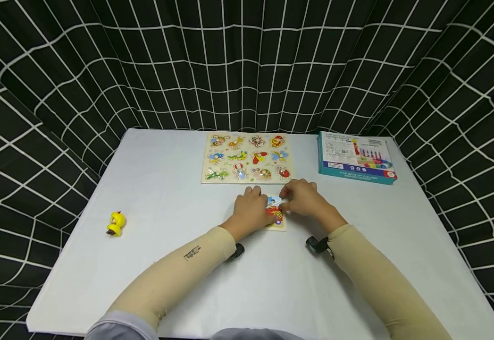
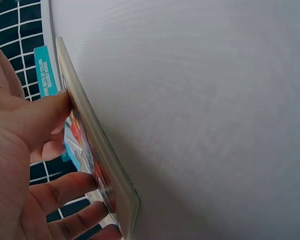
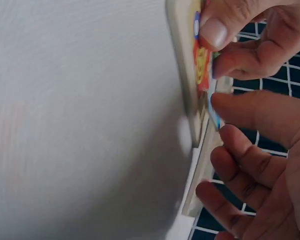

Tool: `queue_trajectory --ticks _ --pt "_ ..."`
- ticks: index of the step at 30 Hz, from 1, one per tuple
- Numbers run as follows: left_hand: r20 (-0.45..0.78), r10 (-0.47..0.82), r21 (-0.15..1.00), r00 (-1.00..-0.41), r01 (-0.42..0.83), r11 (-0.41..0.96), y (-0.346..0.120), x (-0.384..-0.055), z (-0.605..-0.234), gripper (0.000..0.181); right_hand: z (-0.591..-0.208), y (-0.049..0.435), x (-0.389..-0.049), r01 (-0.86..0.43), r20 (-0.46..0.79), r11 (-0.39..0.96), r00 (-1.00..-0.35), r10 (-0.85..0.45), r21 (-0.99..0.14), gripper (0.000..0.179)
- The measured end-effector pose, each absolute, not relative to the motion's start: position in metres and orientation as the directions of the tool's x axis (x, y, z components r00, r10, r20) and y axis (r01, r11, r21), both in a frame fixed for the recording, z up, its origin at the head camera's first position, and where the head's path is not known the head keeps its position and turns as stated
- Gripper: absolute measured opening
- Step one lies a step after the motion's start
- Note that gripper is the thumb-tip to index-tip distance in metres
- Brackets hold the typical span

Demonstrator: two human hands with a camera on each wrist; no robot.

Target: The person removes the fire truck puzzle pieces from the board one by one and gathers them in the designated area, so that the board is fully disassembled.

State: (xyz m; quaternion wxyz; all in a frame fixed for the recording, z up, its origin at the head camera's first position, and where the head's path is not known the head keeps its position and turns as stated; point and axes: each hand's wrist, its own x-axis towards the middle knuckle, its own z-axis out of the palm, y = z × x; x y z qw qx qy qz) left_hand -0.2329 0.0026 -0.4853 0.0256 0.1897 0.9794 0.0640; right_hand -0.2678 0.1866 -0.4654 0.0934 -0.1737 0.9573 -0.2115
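A small wooden puzzle board [image 1: 281,227] with a red vehicle picture lies on the table between the hands. My left hand [image 1: 250,211] rests over its left part. In the left wrist view, its thumb and fingertips press on the face of the board [image 2: 121,200]. From the right, my right hand [image 1: 305,198] pinches a blue-and-white puzzle piece [image 1: 274,201] between thumb and index finger, at the board's upper part. The right wrist view shows the piece's blue edge [image 3: 213,112] slightly tilted, with the other fingers loosely bent. The left hand hides much of the picture.
Behind the hands lies a larger insect puzzle board [image 1: 247,165]. A teal-edged toy box [image 1: 357,156] sits at the back right. On the left is a small yellow duck-like toy [image 1: 116,223]. A gridded black curtain [image 1: 238,61] surrounds the white table [image 1: 166,179].
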Motion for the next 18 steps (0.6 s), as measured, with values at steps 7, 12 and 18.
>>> queue_trajectory --ticks 7,12,18 --pt "-0.020 0.377 0.135 -0.926 0.371 0.919 0.000 -0.235 -0.488 0.063 -0.470 0.188 -0.276 -0.344 -0.125 0.844 -0.896 -0.427 -0.412 0.022" --pt "-0.026 0.365 0.121 -0.931 0.360 0.925 -0.003 -0.235 -0.489 0.066 -0.470 0.186 -0.280 -0.428 -0.096 0.818 -0.863 -0.497 -0.385 0.018" --pt "-0.007 0.378 0.139 -0.926 0.374 0.917 -0.006 -0.237 -0.488 0.064 -0.465 0.180 -0.282 -0.426 -0.122 0.847 -0.868 -0.482 -0.317 0.016"
